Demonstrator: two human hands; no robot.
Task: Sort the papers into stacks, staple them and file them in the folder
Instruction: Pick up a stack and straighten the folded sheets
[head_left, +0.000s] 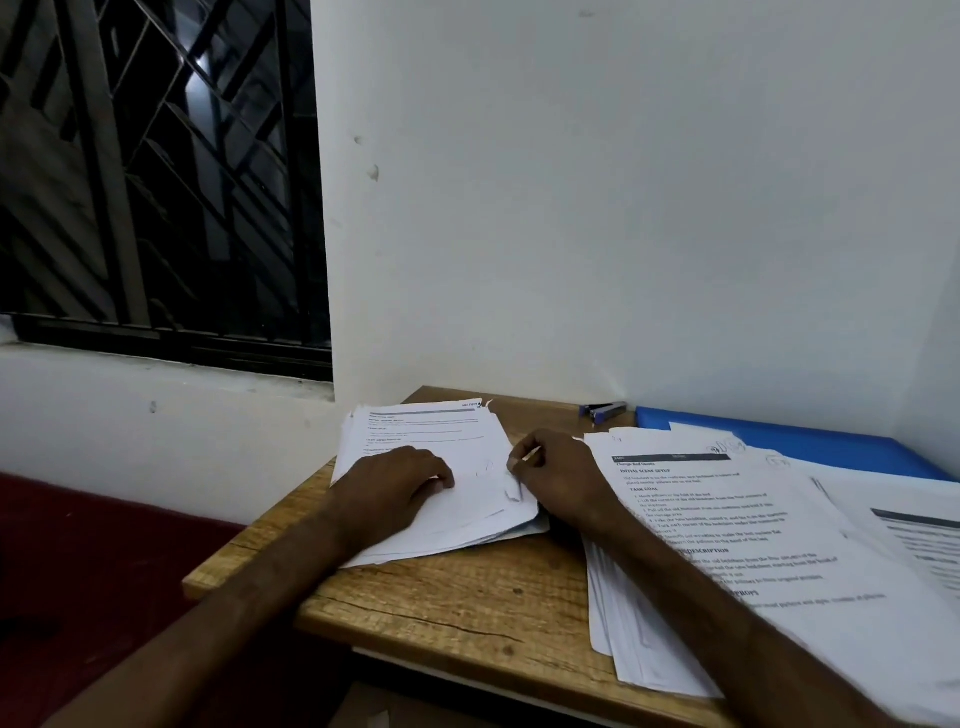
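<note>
A loose stack of white printed papers (457, 431) lies at the left of the wooden table (467, 597). My left hand (400, 483) rests flat on top of this stack. My right hand (561, 478) pinches the stack's right edge between thumb and fingers. A second, larger pile of printed papers (753, 545) spreads across the right of the table, under my right forearm. A blue folder (810, 441) lies at the back right, partly covered by that pile. A blue and grey stapler (605, 410) sits against the wall behind the papers.
White walls close in the table at the back and right. A barred window (156, 182) is at the upper left above a white ledge. Dark red floor or bedding (78, 571) lies left of the table.
</note>
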